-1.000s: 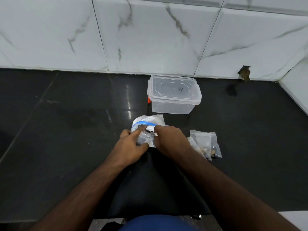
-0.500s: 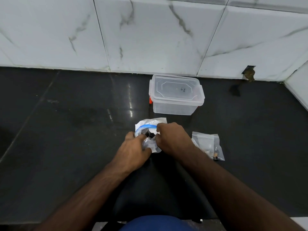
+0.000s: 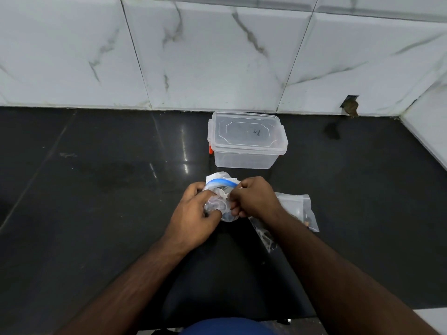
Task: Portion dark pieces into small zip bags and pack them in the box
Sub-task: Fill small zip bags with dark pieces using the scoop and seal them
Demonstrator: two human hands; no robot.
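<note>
Clear zip bag (image 3: 221, 201) with a blue zip strip arched across its top, crumpled and bunched, held up just above the dark glossy counter (image 3: 96, 189) in front of the box. Cloudy plastic, folds catching light; a few dark shapes showing through near the bottom, too blurred to count. White flap of the same bag sticking up behind the blue strip.

Left hand (image 3: 193, 213) curled round the bag's left side, thumb pressed over the front, fingers wrapped behind. Right hand (image 3: 254, 201) curled on the right side, fingertips (image 3: 235, 209) pinching the plastic near the middle. Both hands touching the bag, knuckles nearly meeting.

One clear plastic box (image 3: 246, 141) beyond the hands, near the wall, lid on, orange latch (image 3: 210, 149) at its left end, a small dark scrawl on the lid. Nothing discernible inside through the lid.

Small clear zip bags (image 3: 297, 209) lying flat on the counter just right of the right wrist, overlapping: at least two, possibly three, exact count unclear where the forearm covers them. Dark bits inside, plus a tan piece at the right edge.

White marble-veined wall tiles (image 3: 217, 56) behind the counter, four panels visible. One notch (image 3: 349, 106) cut in the tile at the counter line, right of the box, brownish inside.
</note>
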